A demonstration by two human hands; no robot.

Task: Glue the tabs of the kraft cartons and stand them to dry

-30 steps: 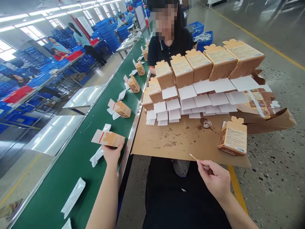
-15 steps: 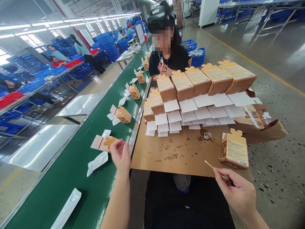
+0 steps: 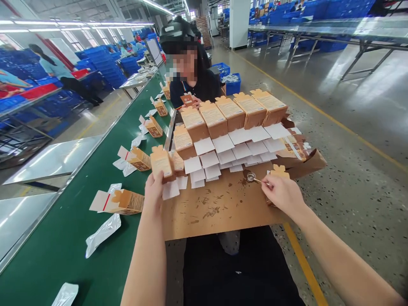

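My left hand (image 3: 154, 189) is closed on the lower edge of a small brown carton (image 3: 161, 161) with a scalloped top flap, at the left end of the carton stack. A white flap (image 3: 171, 190) hangs below that carton. In my right hand (image 3: 283, 193), thumb and fingers pinch a thin cotton swab (image 3: 259, 181). Its far end is at a small clear round dish (image 3: 251, 176) on the cardboard; whether the tip touches liquid cannot be made out. Behind my right hand stands another carton (image 3: 279, 171), mostly covered by it.
Stacked cartons (image 3: 247, 106) with white flaps (image 3: 223, 142) fill the back of the wet-spotted cardboard surface (image 3: 191, 227). On the left, a green conveyor belt (image 3: 105, 272) carries open boxes (image 3: 132, 202) and clear-wrapped pouches (image 3: 103, 233). A person (image 3: 194, 80) sits across.
My left hand has moved from beside the belt box to the stack's left end and now grips a carton. My right hand has brought the swab forward to the dish. The view has turned right.
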